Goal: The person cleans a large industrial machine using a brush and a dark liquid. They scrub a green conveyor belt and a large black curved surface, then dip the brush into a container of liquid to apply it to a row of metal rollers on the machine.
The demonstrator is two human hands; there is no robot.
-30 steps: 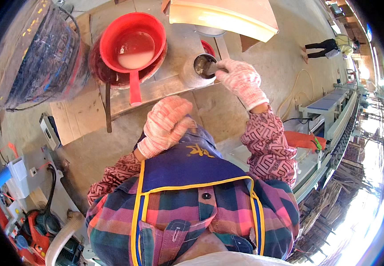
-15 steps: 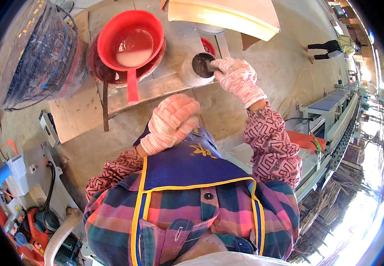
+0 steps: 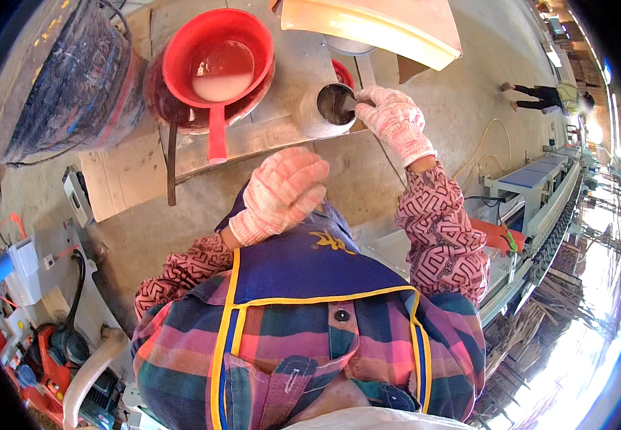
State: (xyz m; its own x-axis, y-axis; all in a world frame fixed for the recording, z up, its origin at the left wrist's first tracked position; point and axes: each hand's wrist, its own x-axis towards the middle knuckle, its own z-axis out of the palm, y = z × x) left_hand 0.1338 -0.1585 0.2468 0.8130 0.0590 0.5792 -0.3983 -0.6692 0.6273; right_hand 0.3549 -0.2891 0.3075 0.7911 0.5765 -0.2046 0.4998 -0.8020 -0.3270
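Note:
My right hand (image 3: 394, 122), in a pink-and-white knit glove, is closed on the end of a grey tool (image 3: 348, 105) whose other end is inside a pale round pot (image 3: 315, 122); its working end is hard to make out. The pot's inside looks dark. My left hand (image 3: 285, 190), gloved alike, is curled with its fingers together above the blue apron (image 3: 289, 269); its palm side is hidden. To the left, a red long-handled dipper (image 3: 217, 125) with whitish liquid in it rests over a darker red basin (image 3: 161, 107).
A large, stained dark bucket (image 3: 74, 86) stands far left. A dark stick (image 3: 172, 165) leans by the basin. A pale, box-like thing (image 3: 375, 29) juts in at the top. Long machinery (image 3: 540, 179) runs along the right, where another person (image 3: 551, 97) is some way off.
The right hand and the tool have shifted slightly, with the tool still in the pot. The whole view has tilted a little. The left hand stays curled above the apron.

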